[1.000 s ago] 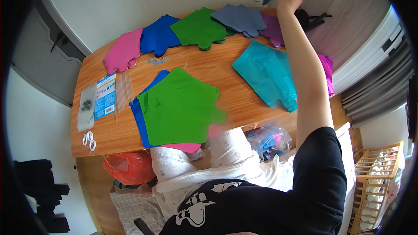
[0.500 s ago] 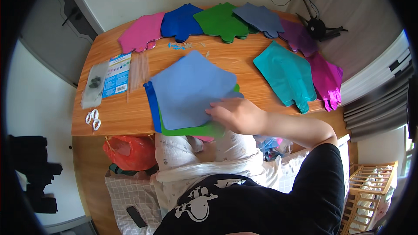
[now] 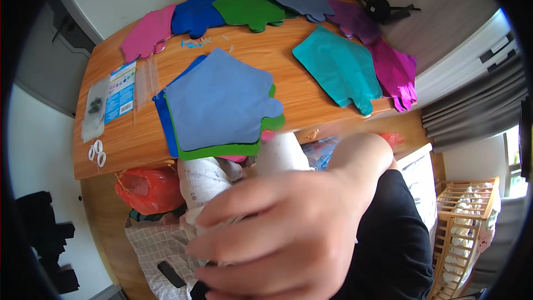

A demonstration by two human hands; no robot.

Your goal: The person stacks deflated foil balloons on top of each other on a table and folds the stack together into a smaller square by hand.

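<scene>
My right hand point(image 3: 294, 233) is raised close to the camera, above my lap, with its fingers apart and nothing seen in them. Below the far side of the hand, a stack of flat pentagon-shaped pieces with tabbed edges lies at the table's front edge. A blue-grey piece point(image 3: 219, 103) is on top. Green point(image 3: 222, 151) and dark blue point(image 3: 165, 128) pieces stick out from under it, and a bit of pink shows at the front. No hand touches the stack. My left hand is out of view.
Piles of similar pieces line the table's back: pink point(image 3: 149, 33), blue point(image 3: 197, 12), green point(image 3: 250, 6), grey point(image 3: 302, 1), purple point(image 3: 355, 19). Teal point(image 3: 338, 66) and magenta point(image 3: 394, 75) ones lie right. White rings point(image 3: 98, 153) and clear packets point(image 3: 94, 111) sit left. A red bag point(image 3: 147, 191) is below.
My right hand has let go of the blue-grey piece and come back toward the camera, its fingers spreading. The view has shifted, so the table sits higher and farther left.
</scene>
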